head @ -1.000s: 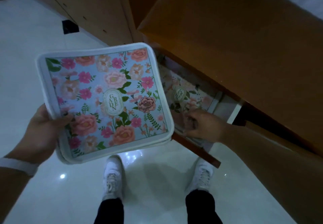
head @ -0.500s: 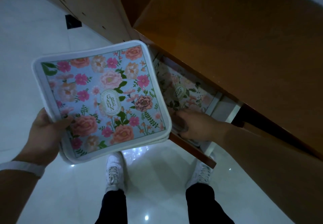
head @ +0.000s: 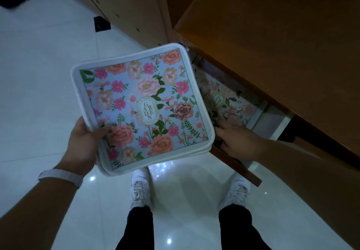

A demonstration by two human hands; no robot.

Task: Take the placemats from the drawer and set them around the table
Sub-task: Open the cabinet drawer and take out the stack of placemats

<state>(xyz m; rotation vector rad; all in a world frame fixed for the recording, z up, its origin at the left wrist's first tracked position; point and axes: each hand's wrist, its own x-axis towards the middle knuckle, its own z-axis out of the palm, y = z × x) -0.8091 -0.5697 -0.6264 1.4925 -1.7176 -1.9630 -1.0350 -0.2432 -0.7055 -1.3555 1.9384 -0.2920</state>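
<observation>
Floor: glossy white tiles point(head: 39, 97), lower frame.
Left hand point(head: 81, 144): I grip stacked floral white-trimmed placemats point(head: 144, 105).
Right hand point(head: 235, 142): inside open wooden drawer point(head: 245, 169); grasp I cannot tell.

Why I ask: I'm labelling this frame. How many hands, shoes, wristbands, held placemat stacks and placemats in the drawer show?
Hands: 2 (left hand, right hand)
Shoes: 2 (left shoe, right shoe)
Wristband: 1
Stack of placemats, held: 1
Placemat lying in the drawer: 1
Total: 7

We see the stack of placemats point(head: 144, 105) left of the open drawer point(head: 265, 123); inside lies another placemat point(head: 224, 97), our right grip point(head: 237, 142) seemingly at its near edge.
</observation>
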